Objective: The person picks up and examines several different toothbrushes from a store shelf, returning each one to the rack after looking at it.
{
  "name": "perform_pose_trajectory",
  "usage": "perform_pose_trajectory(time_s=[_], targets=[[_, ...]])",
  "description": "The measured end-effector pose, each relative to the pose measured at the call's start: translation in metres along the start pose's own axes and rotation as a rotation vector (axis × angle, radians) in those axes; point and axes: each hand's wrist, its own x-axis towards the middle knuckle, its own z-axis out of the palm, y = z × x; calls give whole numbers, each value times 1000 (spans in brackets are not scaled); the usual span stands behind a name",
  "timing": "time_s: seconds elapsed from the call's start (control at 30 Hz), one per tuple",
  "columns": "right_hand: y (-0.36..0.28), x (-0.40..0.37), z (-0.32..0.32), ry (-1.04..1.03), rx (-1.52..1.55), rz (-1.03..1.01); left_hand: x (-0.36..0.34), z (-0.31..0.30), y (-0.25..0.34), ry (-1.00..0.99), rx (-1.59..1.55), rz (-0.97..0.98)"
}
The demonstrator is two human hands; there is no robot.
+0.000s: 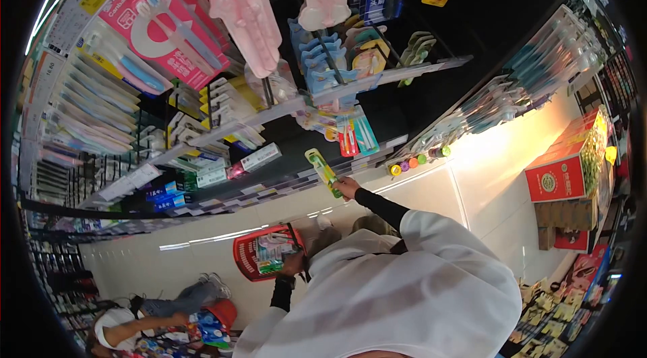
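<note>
Out in front of the shelf, my right hand is closed on the lower end of a green and yellow packaged toothbrush. Down at my side, my left hand is closed at the edge of a red shopping basket, by its dark handle. Several small packages lie in the basket, too small to read. Just beyond the toothbrush, a red pack and a teal pack hang from the shelf rack.
Hooks hold toothbrush packs, pink packs and blue cartoon-shaped packs. A clear price rail juts out ahead. Red boxes are stacked at right. Another person with a red basket is at lower left.
</note>
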Motion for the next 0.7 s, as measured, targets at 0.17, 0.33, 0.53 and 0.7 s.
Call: perform_pose_trajectory(time_s=[0.17, 0.33, 0.53, 0.7], targets=[[25, -23, -26, -78, 161, 31, 31, 49, 32, 178, -243, -315], [15, -37, -65, -184, 194, 35, 50, 33, 90, 154, -294, -396], [5, -44, -97, -253, 223, 7, 77, -3, 135, 79, -118, -197], [-16, -92, -114, -204, 246, -182, 159, -64, 171, 521, -170, -276]])
